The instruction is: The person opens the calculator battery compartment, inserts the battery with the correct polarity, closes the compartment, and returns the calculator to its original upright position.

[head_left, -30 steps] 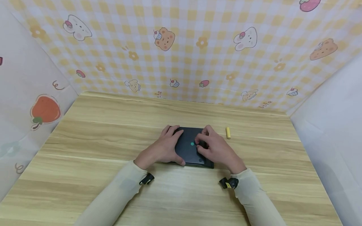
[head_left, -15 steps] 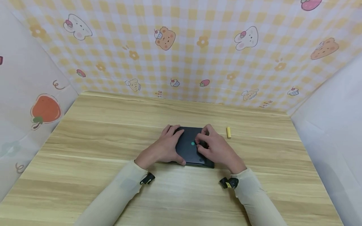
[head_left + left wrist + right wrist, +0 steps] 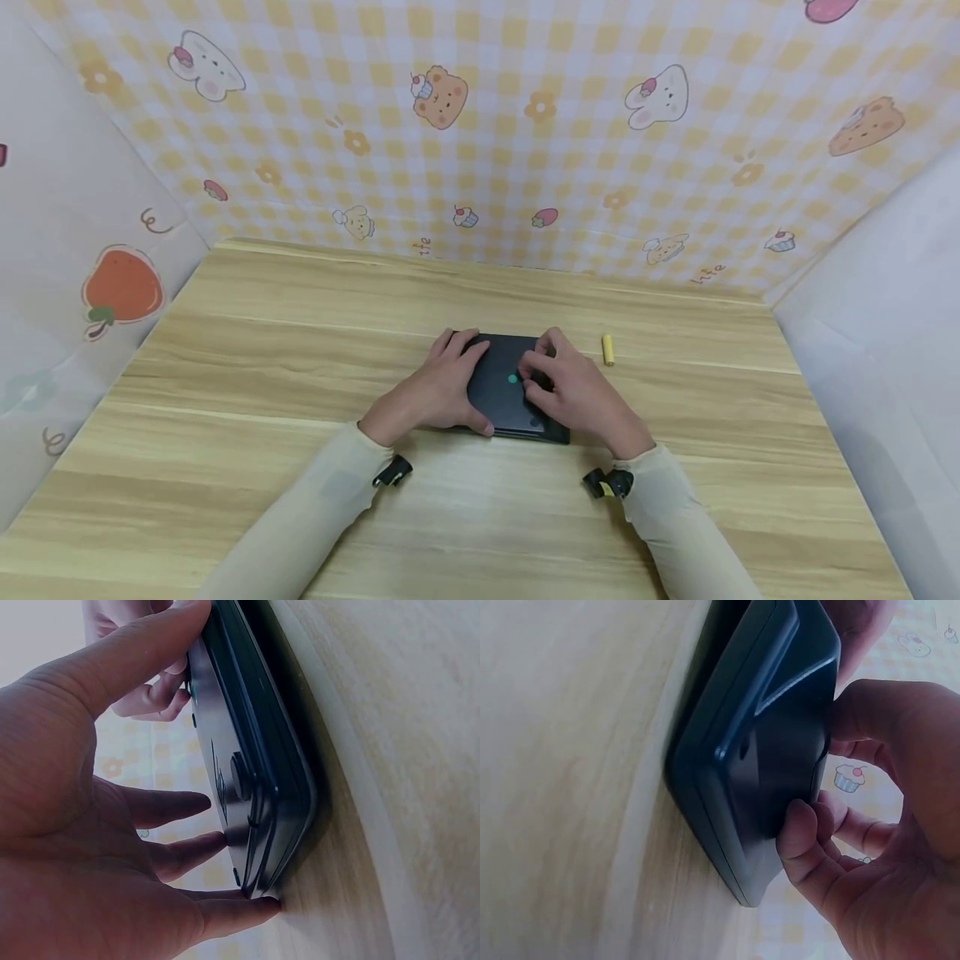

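Observation:
A black calculator (image 3: 498,404) lies back side up on the table, a small green dot (image 3: 512,378) near its middle. Across its left end spreads my left hand (image 3: 442,383), thumb at the near edge and fingertips along the far edge. At the right end my right hand (image 3: 566,387) bends its fingers onto the back. The right wrist view shows its fingertips (image 3: 799,825) touching the raised part of the calculator (image 3: 739,776); the palm hides part of that end. A round rubber foot (image 3: 240,776) shows in the left wrist view.
A yellow battery (image 3: 608,350) lies on the wooden table (image 3: 300,333), just right of the calculator and beyond my right hand. Behind the table hangs a yellow checked cloth (image 3: 495,125). White panels (image 3: 885,333) stand at both sides.
Both hands keep nearly the same grip and place on the calculator. The whole head view has shifted very slightly.

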A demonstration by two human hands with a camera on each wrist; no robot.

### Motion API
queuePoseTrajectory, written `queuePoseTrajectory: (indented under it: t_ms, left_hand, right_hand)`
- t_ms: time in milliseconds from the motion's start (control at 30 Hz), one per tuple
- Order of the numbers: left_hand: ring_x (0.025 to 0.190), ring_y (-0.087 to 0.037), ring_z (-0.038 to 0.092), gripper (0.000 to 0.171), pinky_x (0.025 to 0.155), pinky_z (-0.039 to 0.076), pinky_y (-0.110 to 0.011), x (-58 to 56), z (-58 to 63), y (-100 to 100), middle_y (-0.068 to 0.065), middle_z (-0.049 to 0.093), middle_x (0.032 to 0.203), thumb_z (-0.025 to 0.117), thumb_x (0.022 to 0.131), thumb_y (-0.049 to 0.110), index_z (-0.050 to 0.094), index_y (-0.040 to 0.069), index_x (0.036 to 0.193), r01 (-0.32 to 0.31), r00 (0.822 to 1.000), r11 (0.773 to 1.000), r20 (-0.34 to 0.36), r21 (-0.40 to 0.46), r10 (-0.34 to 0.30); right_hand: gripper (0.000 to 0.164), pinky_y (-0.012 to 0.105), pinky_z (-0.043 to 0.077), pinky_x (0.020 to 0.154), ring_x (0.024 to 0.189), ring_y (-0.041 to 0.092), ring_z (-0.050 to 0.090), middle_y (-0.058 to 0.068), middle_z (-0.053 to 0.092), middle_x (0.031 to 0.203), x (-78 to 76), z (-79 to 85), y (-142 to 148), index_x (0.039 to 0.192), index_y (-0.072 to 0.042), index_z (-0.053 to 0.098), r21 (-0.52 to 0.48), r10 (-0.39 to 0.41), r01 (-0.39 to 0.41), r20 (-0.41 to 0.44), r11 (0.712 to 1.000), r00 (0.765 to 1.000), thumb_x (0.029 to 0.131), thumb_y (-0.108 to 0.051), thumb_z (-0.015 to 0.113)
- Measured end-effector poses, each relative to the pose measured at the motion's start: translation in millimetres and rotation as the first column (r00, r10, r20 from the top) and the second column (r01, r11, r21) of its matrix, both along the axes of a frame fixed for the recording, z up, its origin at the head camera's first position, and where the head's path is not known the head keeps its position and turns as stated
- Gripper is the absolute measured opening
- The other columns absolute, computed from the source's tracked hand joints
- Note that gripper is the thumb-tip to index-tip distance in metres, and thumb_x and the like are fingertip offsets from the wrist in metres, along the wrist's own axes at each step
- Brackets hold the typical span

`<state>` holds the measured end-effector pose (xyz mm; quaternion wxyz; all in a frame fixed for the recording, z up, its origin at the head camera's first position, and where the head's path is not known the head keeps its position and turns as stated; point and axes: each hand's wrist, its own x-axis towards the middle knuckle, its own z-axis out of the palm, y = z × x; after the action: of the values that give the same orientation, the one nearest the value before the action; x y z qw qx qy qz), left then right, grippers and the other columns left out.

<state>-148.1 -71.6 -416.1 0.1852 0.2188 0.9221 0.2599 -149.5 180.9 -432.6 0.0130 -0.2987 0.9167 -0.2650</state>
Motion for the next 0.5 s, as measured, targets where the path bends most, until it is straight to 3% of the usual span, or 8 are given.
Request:
queuePoseTrajectory:
  t_ms: [167,367,433,500]
  left_hand:
    - [0.165,-0.048,0.008,0.123,0.129,0.027,-0.059,-1.4,-0.5,-0.4,-0.017,0.018,0.18,0.102,0.078,0.043,0.033,0.003,0.172,0.002,1.0,1.0,0.001,0.002,-0.002]
    - [0.165,-0.049,0.008,0.122,0.129,0.027,-0.06,-1.2,-0.6,-2.0,-0.019,0.019,0.18,0.102,0.078,0.041,0.035,0.002,0.171,0.008,1.0,1.0,0.0,0.024,-0.008]
    - [0.164,-0.051,0.009,0.123,0.128,0.027,-0.063,-4.9,-11.7,-3.7,-0.02,0.02,0.179,0.102,0.076,0.046,0.036,0.001,0.17,0.01,1.0,0.999,-0.021,0.045,-0.01]
    - [0.164,-0.052,0.01,0.123,0.127,0.028,-0.063,-4.8,-12.1,-4.6,-0.02,0.02,0.178,0.102,0.076,0.046,0.036,0.0,0.17,0.011,1.0,0.999,-0.02,0.049,-0.01]
  right_hand:
    - [0.011,0.032,0.049,0.069,0.08,0.015,0.053,0.005,0.049,0.121,-0.7,3.0,3.6,0.108,-0.02,0.073,0.008,0.012,-0.013,0.027,1.0,1.0,0.1,-0.016,0.078]
    - [0.027,0.03,0.055,0.072,0.082,0.014,0.058,0.005,0.05,0.129,-0.5,10.6,11.8,0.117,-0.019,0.071,0.006,0.043,-0.044,0.103,0.999,0.994,0.094,-0.019,0.087]
    - [0.032,0.03,0.057,0.073,0.083,0.015,0.061,0.005,0.05,0.13,-0.2,13.3,14.5,0.12,-0.018,0.071,-0.007,0.051,-0.05,0.132,0.999,0.99,0.093,-0.018,0.088]
    - [0.033,0.03,0.057,0.075,0.085,0.015,0.062,0.005,0.051,0.131,-0.2,14.6,16.8,0.123,-0.018,0.072,-0.014,0.056,-0.055,0.15,0.998,0.987,0.093,-0.015,0.087]
